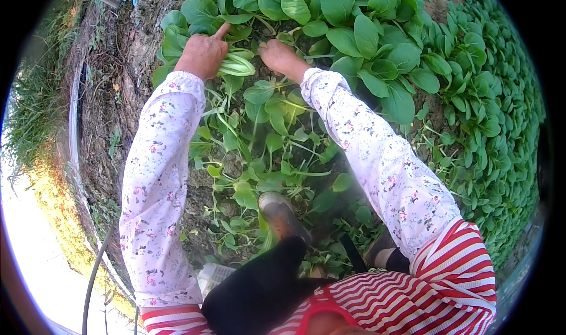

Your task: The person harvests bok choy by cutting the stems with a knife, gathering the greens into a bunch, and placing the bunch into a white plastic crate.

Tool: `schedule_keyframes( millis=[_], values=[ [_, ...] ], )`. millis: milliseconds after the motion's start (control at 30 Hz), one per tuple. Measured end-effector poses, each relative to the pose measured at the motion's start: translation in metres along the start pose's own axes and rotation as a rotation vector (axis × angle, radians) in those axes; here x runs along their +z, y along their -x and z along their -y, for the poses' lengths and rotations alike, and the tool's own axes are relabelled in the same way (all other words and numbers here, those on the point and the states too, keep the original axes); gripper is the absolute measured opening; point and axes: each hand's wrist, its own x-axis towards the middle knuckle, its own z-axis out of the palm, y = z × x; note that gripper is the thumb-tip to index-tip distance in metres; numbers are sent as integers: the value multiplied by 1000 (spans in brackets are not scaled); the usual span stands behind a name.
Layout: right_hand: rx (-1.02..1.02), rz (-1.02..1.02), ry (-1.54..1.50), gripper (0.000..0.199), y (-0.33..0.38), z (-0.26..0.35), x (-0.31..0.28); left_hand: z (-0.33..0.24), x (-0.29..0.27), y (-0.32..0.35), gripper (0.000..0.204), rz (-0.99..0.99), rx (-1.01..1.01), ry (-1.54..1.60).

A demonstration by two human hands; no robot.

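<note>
My left hand (204,54) is closed round some cut bok choy (237,63). The pale stem ends stick out to the right of the palm and the leaves spread to its left. Its index finger stretches forward into the leaves of the standing plants (336,7). Close by on the right, my right hand (279,58) is curled low at the foot of the row. A small dark bit shows at its fingers, but what it grips is hidden. Both forearms wear pale flowered sleeves.
Loose leaves and stalks (274,140) litter the soil between my arms. My boot (282,214) stands among them, near a white plastic basket (213,276). Dense greens (483,128) fill the right side. Along the left run bare soil (106,87) and a dark hose (94,276).
</note>
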Motion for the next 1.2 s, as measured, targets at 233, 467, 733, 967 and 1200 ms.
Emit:
schedule_keyframes(
  millis=[233, 467, 733, 967, 1200],
  values=[
    [138, 101, -259, 30, -12, -12, 10, 21, 22, -6, 25, 210, -55, -108],
    [229, 193, -434, 25, -16, -19, 11, 29, 47, -16, 23, 142, -33, -133],
    [306, 426, -342, 22, -11, -7, 2, 33, 67, -1, 16, -18, -31, -83],
    [46, 82, -111, 40, 12, -24, 19, 31, 66, 12, 11, -19, -58, -28],
    [66, 77, -83, 40, 1, -5, 46, 30, 60, 13, 10, 54, -75, 8]
  ],
)
